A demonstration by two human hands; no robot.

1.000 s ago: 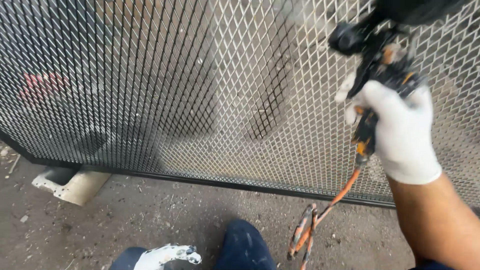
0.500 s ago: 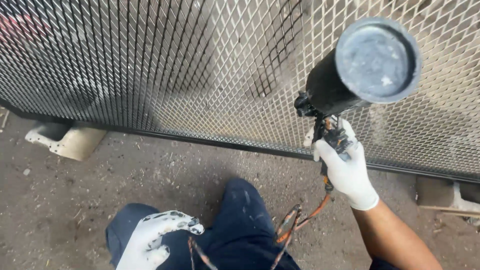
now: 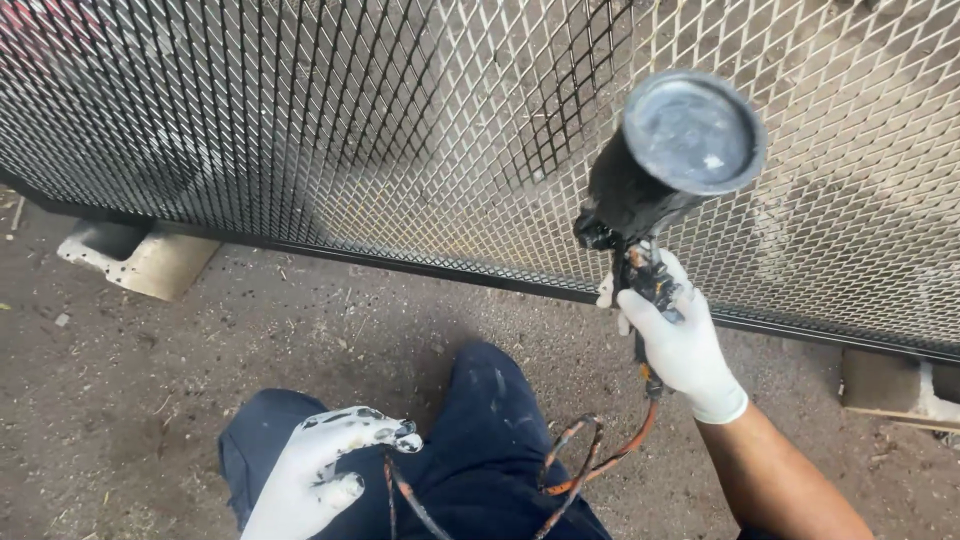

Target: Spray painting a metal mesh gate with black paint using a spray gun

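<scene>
Head cam | mid-spraying mesh (image 3: 400,130) | right hand (image 3: 680,345) clamped on spray gun (image 3: 660,170) | left hand (image 3: 320,480) loose, empty, on knee | next probably needs a steady sweep right

This looks like an outdoor metalwork yard: bare dirt ground (image 3: 200,360) underfoot, a large expanded-metal mesh panel (image 3: 420,130) propped on concrete blocks (image 3: 140,260) at nine and three o'clock, part black, part bare, and a paint-caked spray gun (image 3: 660,170) with its orange hose (image 3: 600,455).
</scene>
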